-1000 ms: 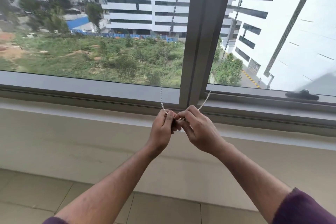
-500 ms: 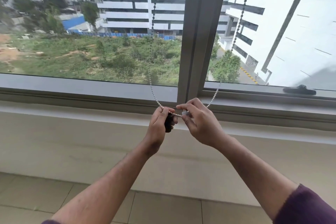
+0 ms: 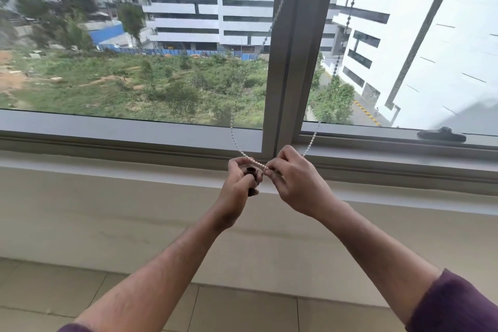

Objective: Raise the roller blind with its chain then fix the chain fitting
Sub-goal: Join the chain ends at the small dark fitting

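Sill [image 3: 404, 170] w/ black handle [image 3: 442, 135], prob. latch.

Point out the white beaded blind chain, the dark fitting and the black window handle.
white beaded blind chain [image 3: 253, 161]: head view, loop's bottom run.
dark fitting [image 3: 251, 170]: head view, top rim.
black window handle [image 3: 442, 135]: head view, middle.

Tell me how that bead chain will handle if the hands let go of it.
The bead chain is probably floppy: it sags in a loop between the left hand and right hand. It looks light, its beads small and thin. Released, it would likely swing back toward the window frame.
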`<state>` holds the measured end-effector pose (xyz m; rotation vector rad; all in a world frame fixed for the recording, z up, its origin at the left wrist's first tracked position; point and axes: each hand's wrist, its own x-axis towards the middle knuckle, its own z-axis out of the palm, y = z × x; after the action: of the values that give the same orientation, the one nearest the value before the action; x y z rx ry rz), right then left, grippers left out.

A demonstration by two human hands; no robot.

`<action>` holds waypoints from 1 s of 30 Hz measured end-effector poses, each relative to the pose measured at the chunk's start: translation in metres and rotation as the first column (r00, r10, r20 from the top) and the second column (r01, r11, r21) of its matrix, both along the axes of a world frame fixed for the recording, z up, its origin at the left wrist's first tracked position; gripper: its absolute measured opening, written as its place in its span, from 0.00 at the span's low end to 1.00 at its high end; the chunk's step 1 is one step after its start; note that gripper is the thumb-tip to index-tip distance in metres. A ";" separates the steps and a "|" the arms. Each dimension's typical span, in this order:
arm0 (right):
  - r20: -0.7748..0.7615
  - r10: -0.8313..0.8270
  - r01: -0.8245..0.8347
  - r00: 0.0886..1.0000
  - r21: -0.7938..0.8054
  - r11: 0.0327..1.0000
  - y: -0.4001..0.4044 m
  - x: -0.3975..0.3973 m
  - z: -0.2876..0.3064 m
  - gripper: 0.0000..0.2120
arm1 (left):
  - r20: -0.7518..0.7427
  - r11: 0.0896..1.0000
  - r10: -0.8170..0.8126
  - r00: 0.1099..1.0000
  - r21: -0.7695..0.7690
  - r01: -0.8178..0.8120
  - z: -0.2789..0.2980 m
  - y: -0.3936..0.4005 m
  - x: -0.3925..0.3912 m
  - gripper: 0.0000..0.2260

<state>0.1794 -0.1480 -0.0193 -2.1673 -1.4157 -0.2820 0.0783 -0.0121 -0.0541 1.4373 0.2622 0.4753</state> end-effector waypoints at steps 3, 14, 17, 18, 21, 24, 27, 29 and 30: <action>0.042 0.004 -0.003 0.999 -0.022 1.000 0.003 0.001 0.004 0.10 | -0.035 0.987 0.043 0.998 0.159 -0.037 -0.004 -0.003 0.000 0.15; 0.060 0.026 -0.027 0.998 0.015 1.000 0.008 0.001 0.003 0.09 | -0.029 0.979 0.033 0.999 0.204 -0.027 -0.013 0.001 0.001 0.14; -0.023 0.028 -0.026 0.999 0.105 0.994 0.011 -0.002 -0.002 0.08 | -0.025 0.981 0.030 0.999 0.192 -0.025 -0.011 0.000 0.001 0.14; -0.052 0.025 -0.018 0.998 0.140 0.990 0.011 -0.003 -0.005 0.07 | -0.023 0.986 0.034 0.999 0.162 -0.030 -0.009 0.000 0.001 0.15; -0.104 0.023 0.001 0.994 0.221 0.975 0.013 -0.007 -0.010 0.07 | -0.023 0.999 0.036 0.999 0.033 -0.035 -0.005 0.001 0.003 0.16; -0.107 0.023 0.007 0.994 0.267 0.964 0.013 -0.013 -0.013 0.07 | -0.002 0.998 0.054 0.999 0.028 -0.054 -0.006 0.001 0.004 0.16; -0.111 0.025 0.010 0.994 0.309 0.951 0.013 -0.016 -0.016 0.08 | 0.023 0.995 0.087 0.996 0.056 -0.089 -0.010 -0.001 0.006 0.15; -0.123 0.030 0.013 0.992 0.332 0.943 0.013 -0.017 -0.017 0.09 | 0.026 0.994 0.104 0.994 0.038 -0.105 -0.012 -0.002 0.007 0.13; -0.138 0.034 0.016 0.990 0.344 0.939 0.013 -0.017 -0.018 0.09 | 0.020 0.993 0.110 0.994 0.030 -0.110 -0.013 -0.003 0.007 0.12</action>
<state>0.1623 -0.1354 -0.0370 -1.8556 -1.1962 -0.3382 0.0852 -0.0147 -0.0668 1.4530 0.3217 0.5844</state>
